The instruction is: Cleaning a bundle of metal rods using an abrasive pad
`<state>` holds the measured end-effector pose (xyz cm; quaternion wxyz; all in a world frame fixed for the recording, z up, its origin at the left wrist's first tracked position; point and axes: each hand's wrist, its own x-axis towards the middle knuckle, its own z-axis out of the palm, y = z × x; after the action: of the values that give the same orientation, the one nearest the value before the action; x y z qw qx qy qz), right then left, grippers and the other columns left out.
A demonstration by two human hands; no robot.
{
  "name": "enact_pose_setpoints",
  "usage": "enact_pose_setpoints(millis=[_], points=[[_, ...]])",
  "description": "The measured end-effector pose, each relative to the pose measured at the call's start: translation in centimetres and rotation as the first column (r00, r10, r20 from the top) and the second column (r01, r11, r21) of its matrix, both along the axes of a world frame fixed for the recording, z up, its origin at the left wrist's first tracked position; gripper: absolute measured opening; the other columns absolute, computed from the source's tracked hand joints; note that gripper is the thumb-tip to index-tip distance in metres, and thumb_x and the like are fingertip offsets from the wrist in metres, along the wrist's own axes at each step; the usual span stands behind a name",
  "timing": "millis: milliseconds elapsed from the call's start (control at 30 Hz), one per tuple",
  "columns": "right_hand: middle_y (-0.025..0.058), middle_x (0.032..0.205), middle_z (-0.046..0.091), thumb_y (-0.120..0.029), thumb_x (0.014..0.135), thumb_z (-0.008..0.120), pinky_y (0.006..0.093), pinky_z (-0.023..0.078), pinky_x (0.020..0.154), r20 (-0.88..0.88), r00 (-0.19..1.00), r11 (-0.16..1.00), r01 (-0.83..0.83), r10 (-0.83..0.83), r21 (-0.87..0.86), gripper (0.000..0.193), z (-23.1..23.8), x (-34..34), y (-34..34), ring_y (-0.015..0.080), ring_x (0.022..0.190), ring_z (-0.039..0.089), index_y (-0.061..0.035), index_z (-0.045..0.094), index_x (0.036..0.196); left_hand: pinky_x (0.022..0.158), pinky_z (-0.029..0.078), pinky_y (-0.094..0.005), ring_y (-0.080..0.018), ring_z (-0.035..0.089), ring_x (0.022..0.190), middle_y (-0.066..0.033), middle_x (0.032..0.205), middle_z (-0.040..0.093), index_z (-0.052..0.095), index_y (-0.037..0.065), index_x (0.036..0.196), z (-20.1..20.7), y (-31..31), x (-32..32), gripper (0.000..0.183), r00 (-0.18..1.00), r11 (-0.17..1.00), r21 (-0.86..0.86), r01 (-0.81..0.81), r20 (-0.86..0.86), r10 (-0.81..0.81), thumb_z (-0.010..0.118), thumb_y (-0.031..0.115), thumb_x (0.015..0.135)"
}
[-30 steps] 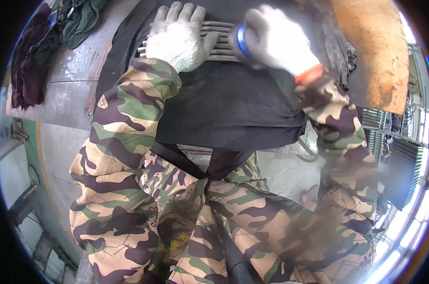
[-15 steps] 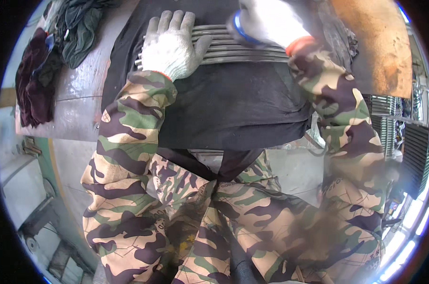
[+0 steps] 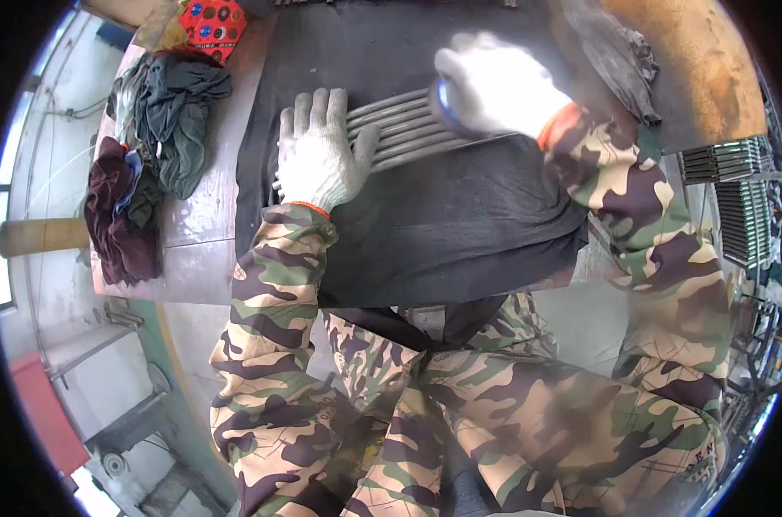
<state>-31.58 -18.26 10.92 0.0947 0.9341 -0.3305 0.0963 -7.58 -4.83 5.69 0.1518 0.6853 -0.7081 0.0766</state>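
Note:
Several slim grey metal rods [image 3: 400, 131] lie side by side on a black cloth [image 3: 391, 233]. My left hand [image 3: 320, 159], in a white knitted glove, rests flat across their left end with the fingers stretched and the thumb apart. Over the right part of the rods is my right hand [image 3: 505, 90], also gloved and blurred by motion. Its fingers curl around a round, blue-edged pad [image 3: 447, 108] that is against the rods or just above them. Most of the pad is hidden under the glove, so its exact kind does not show.
Dark green and maroon rags [image 3: 180, 112] are heaped on the metal table [image 3: 201, 228] at left, with a red printed box [image 3: 214, 30] behind. A grey rag [image 3: 619, 65] lies at right beside a brown, rust-stained board [image 3: 701, 69]. Racks of rods [image 3: 740, 220] stand beyond the right side.
The whole view has shifted, so the table and both hands appear lower and farther right, and the rods slant. My left hand stays flat on the rods; my right still grips the pad.

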Motion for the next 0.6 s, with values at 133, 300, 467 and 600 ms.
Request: enact_pose_setpoints(millis=[133, 300, 467, 600], points=[[0.0174, 0.109, 0.070, -0.020, 0.091, 0.064, 0.0502, 0.060, 0.091, 0.012, 0.994, 0.991, 0.104, -0.105, 0.083, 0.028, 0.8, 0.1, -2.2, 0.0352, 0.108, 0.071, -0.0110, 0.074, 0.115, 0.127, 0.030, -0.0597, -0.0504, 0.044, 0.150, -0.0283, 0.157, 0.054, 0.052, -0.001, 0.155, -0.5, -0.2, 0.6, 0.070, 1.000, 0.996, 0.089, -0.028, -0.009, 0.029, 0.061, 0.045, 0.103], [0.0168, 0.113, 0.069, -0.020, 0.091, 0.063, 0.0511, 0.060, 0.090, 0.020, 1.000, 0.991, -0.013, 0.010, 0.130, 0.029, -0.1, 0.6, -0.2, 0.0349, 0.110, 0.070, -0.0116, 0.073, 0.117, 0.113, 0.042, -0.0575, -0.0459, 0.055, 0.132, -0.0227, 0.136, 0.063, 0.060, -0.003, 0.137, -1.0, 0.6, 1.7, 0.064, 0.991, 0.987, -0.157, 0.029, 0.137, -0.007, 0.072, 0.040, 0.092], [0.0174, 0.112, 0.069, -0.020, 0.092, 0.061, 0.0514, 0.060, 0.090, 0.045, 0.999, 0.994, 0.023, -0.028, 0.107, 0.027, 0.4, -1.3, -1.2, 0.0356, 0.110, 0.069, -0.0081, 0.072, 0.113, 0.128, 0.027, -0.0587, -0.0503, 0.041, 0.153, -0.0278, 0.161, 0.051, 0.049, 0.000, 0.157, -0.9, -0.2, 0.9, 0.072, 0.999, 0.992, 0.121, -0.035, 0.040, 0.031, 0.058, 0.049, 0.105], [0.0207, 0.115, 0.069, -0.022, 0.093, 0.060, 0.0529, 0.060, 0.092, -0.020, 0.994, 0.967, -0.102, 0.110, 0.234, 0.030, 0.9, -0.4, 1.4, 0.0375, 0.111, 0.069, -0.0054, 0.072, 0.115, 0.123, 0.033, -0.0595, -0.0506, 0.046, 0.146, -0.0268, 0.154, 0.055, 0.052, -0.002, 0.151, -2.3, 1.5, 3.0, 0.070, 0.991, 0.996, 0.024, -0.083, 0.108, 0.080, 0.063, 0.045, 0.101]])
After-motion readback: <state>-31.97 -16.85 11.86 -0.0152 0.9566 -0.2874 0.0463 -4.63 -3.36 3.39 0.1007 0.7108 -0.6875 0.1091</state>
